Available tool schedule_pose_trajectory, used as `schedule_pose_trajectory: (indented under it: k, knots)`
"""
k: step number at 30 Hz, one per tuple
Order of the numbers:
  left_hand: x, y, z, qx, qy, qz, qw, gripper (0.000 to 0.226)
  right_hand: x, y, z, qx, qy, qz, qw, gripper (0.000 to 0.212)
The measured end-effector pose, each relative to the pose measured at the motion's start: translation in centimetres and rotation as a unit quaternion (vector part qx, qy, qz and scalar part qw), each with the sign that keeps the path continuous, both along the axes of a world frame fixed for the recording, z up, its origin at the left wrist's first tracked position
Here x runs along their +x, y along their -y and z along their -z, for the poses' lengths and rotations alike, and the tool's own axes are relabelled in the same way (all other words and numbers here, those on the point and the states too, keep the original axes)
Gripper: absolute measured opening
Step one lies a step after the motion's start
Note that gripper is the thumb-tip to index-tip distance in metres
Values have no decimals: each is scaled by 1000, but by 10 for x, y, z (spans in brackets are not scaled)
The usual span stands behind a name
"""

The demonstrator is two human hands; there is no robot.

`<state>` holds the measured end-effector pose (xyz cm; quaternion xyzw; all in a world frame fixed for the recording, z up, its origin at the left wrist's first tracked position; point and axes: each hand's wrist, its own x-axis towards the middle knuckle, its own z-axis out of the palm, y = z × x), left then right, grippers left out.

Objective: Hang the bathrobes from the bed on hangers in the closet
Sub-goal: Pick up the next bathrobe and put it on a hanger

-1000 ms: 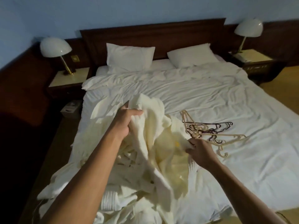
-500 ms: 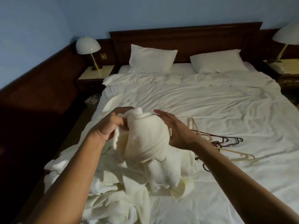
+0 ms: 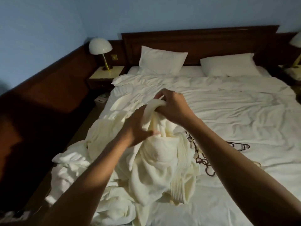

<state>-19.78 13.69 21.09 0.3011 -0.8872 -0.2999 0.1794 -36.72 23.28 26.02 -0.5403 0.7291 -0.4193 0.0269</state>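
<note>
A cream bathrobe (image 3: pixel 156 162) hangs lifted above the near left part of the bed (image 3: pixel 236 121). My right hand (image 3: pixel 172 106) grips its bunched top edge from above. My left hand (image 3: pixel 138 129) holds the cloth just below and to the left, blurred by motion. More cream bathrobes (image 3: pixel 78 162) lie heaped at the bed's near left edge. A tangle of dark and pale hangers (image 3: pixel 206 157) lies on the sheet to the right of the lifted robe, partly hidden by my right arm.
Two white pillows (image 3: pixel 161 62) lean on the dark wooden headboard (image 3: pixel 195 43). A nightstand (image 3: pixel 104 75) with a domed lamp (image 3: pixel 100 46) stands left of the bed. Dark wood panelling runs along the left wall. A small box (image 3: pixel 101 100) sits on the floor beside the bed.
My right hand left the hangers' side and came up over the robe's top. Both hands have raised the robe higher and bunched it. My view has shifted left.
</note>
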Motion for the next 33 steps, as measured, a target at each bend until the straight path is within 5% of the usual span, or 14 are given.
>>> schedule_pose_trajectory:
  k: [2,4,7,11,15,18,21,23,27,30,33]
  knots:
    - [-16,-11,-18,8,-62,-55,997,38,0,0,-13,-19,5,-21,1000,33]
    - [-16,-5,-39,37,-129,-73,988,24,-13,-6,-11,-19,50,-49,997,43]
    - [-8,3,-81,152,-251,-58,954,36,-34,-10,27,73,62,-32,995,43]
    - [-8,24,-135,209,-362,-45,907,41,-39,-10,107,163,46,28,985,14]
    - [1,75,-135,123,-317,-96,936,29,-62,-5,116,142,110,118,977,19]
    - [6,123,-110,54,-198,-197,959,23,-77,-3,48,-31,219,178,959,21]
    - [10,165,-86,-62,-10,-229,971,26,-79,-4,-50,-188,184,184,947,17]
    - [0,169,-76,-125,46,-161,978,36,-68,0,-97,-216,133,159,954,13]
    - [-54,109,-88,-66,-53,72,994,69,-38,21,-123,-163,38,101,981,9]
    - [-80,85,-109,-18,-111,159,981,14,-34,24,-109,-122,22,93,988,10]
    - [-79,101,-131,139,-245,115,953,15,-38,8,-76,29,23,80,996,21]
